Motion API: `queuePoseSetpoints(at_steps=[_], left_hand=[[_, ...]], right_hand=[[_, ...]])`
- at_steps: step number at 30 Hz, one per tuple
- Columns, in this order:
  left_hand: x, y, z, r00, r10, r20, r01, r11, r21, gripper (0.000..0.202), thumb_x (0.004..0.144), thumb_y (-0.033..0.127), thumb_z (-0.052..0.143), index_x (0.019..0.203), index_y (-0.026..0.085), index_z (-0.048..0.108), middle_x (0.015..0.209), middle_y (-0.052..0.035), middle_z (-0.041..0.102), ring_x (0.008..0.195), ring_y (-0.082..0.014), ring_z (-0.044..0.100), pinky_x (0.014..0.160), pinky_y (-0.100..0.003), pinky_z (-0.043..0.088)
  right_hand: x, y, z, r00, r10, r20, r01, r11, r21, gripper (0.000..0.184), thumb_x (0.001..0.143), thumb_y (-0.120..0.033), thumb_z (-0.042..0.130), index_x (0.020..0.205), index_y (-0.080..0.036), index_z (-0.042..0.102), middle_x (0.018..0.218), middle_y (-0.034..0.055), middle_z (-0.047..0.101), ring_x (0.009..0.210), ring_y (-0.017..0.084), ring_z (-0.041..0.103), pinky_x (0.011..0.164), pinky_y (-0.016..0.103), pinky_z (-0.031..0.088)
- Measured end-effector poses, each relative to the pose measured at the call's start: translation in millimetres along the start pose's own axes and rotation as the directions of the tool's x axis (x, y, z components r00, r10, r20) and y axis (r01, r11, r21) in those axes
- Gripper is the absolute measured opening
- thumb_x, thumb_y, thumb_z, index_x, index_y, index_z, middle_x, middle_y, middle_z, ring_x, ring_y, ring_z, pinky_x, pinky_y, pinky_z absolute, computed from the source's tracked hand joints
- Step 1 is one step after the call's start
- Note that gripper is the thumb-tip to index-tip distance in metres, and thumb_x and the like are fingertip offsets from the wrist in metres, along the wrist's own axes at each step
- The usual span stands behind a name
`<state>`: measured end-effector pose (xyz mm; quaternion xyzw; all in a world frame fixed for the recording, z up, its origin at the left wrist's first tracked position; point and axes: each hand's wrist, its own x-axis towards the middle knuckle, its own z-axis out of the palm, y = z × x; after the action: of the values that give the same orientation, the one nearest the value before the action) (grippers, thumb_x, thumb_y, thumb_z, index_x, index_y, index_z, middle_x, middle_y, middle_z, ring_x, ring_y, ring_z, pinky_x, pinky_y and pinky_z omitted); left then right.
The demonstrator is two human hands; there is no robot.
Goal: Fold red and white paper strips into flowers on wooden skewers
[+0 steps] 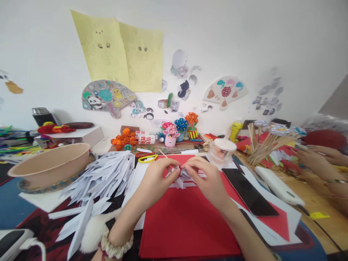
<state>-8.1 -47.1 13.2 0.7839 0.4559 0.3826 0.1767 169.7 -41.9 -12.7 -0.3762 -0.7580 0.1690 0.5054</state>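
Observation:
Over a stack of red paper (187, 224), my two hands meet at a small white folded-paper piece (180, 182) with pointed petal-like ends. My left hand (159, 177) is closed around its left side in a pinch. A thin wooden stick (163, 154) pokes up behind the left fingers; how it joins the paper is hidden. My right hand (208, 177) pinches the paper's upper right side with thumb and forefinger. White strips with red gaps (201, 174) lie just behind the fingers. Yellow-handled scissors (148, 158) rest beyond my left hand.
Folded white paper strips (106, 175) pile up at left beside a beige basin (51, 163). A black phone (248, 192) and white power bank (282, 186) lie right. Sticks with paper flowers (255, 145) stand near another person's hands (312, 159). Small flower pots (170, 140) line the back.

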Motion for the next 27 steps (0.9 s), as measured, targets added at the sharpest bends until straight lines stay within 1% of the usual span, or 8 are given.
queuePoseSetpoints(at_steps=[2,4,7,9,12,17,21,27], left_hand=[[0.6,-0.8,0.6,1.0,-0.023,-0.016,0.023,1.0,0.009,0.017,0.085,0.022,0.055,0.092,0.019,0.071,0.087,-0.0032,0.074,0.078,-0.017,0.063,0.068,-0.025,0.045],[0.7,-0.8,0.6,0.999,-0.043,-0.011,0.043,0.999,0.013,0.02,0.084,0.019,0.054,0.092,0.019,0.071,0.087,-0.0029,0.074,0.077,-0.0165,0.063,0.067,-0.025,0.045],[-0.1,1.1,0.2,0.998,-0.067,0.006,0.067,0.998,0.013,0.024,0.083,0.017,0.051,0.096,0.019,0.071,0.091,-0.0032,0.074,0.079,-0.0171,0.064,0.071,-0.026,0.046],[-1.1,3.1,0.0,0.997,-0.074,0.008,0.074,0.997,0.034,0.024,0.083,0.019,0.052,0.099,0.019,0.07,0.095,-0.0042,0.074,0.084,-0.019,0.065,0.076,-0.029,0.047],[-2.3,5.2,0.7,0.998,-0.066,-0.005,0.066,0.99,0.127,0.021,0.082,0.025,0.058,0.099,0.019,0.07,0.096,-0.0054,0.074,0.086,-0.0224,0.065,0.077,-0.032,0.046],[-1.4,3.0,2.0,0.999,0.009,-0.04,0.003,0.958,0.288,0.011,0.085,0.022,0.061,0.089,0.02,0.071,0.088,-0.0034,0.075,0.083,-0.0217,0.065,0.078,-0.033,0.042],[0.3,0.7,-0.5,0.999,0.032,-0.019,-0.025,0.957,0.289,0.012,0.087,0.025,0.062,0.085,0.022,0.073,0.087,-0.0017,0.076,0.083,-0.0207,0.065,0.078,-0.032,0.041],[1.1,-4.2,-6.3,1.0,0.011,-0.024,-0.004,0.97,0.241,0.007,0.084,0.026,0.067,0.086,0.022,0.073,0.084,-0.0017,0.074,0.081,-0.0199,0.064,0.074,-0.03,0.04]], right_hand=[[0.9,2.8,-0.9,0.998,0.045,-0.045,-0.047,0.998,-0.031,0.01,0.088,-0.029,0.061,0.089,-0.021,0.066,0.088,0.0047,0.068,0.075,0.018,0.06,0.067,0.03,0.047],[1.4,6.6,0.4,0.997,0.068,-0.027,-0.07,0.994,-0.085,0.012,0.083,-0.028,0.066,0.093,-0.021,0.067,0.09,0.0043,0.07,0.075,0.019,0.061,0.068,0.031,0.047],[2.0,11.1,3.7,0.996,0.074,0.041,-0.069,0.991,-0.115,0.011,0.084,-0.027,0.064,0.091,-0.023,0.071,0.085,0.0038,0.073,0.074,0.019,0.063,0.067,0.031,0.047],[2.7,11.9,5.3,0.997,0.073,0.035,-0.07,0.993,-0.092,0.009,0.084,-0.027,0.063,0.085,-0.023,0.072,0.081,0.004,0.073,0.072,0.019,0.063,0.065,0.03,0.048],[3.6,10.0,5.7,0.997,0.073,0.021,-0.072,0.997,-0.04,0.008,0.083,-0.026,0.065,0.081,-0.022,0.072,0.08,0.004,0.073,0.07,0.019,0.063,0.063,0.029,0.048],[3.9,5.3,4.7,0.992,0.113,0.052,-0.113,0.994,0.002,0.009,0.083,-0.023,0.063,0.083,-0.022,0.072,0.079,0.0031,0.073,0.069,0.017,0.062,0.062,0.028,0.047],[5.0,3.8,3.3,0.994,0.102,0.03,-0.102,0.995,0.01,0.01,0.081,-0.021,0.065,0.089,-0.022,0.071,0.085,0.0033,0.073,0.071,0.018,0.062,0.064,0.029,0.047],[7.7,4.0,1.5,0.993,0.092,0.078,-0.096,0.994,0.058,0.009,0.085,-0.026,0.064,0.08,-0.021,0.069,0.08,0.0028,0.071,0.071,0.017,0.061,0.063,0.028,0.045]])
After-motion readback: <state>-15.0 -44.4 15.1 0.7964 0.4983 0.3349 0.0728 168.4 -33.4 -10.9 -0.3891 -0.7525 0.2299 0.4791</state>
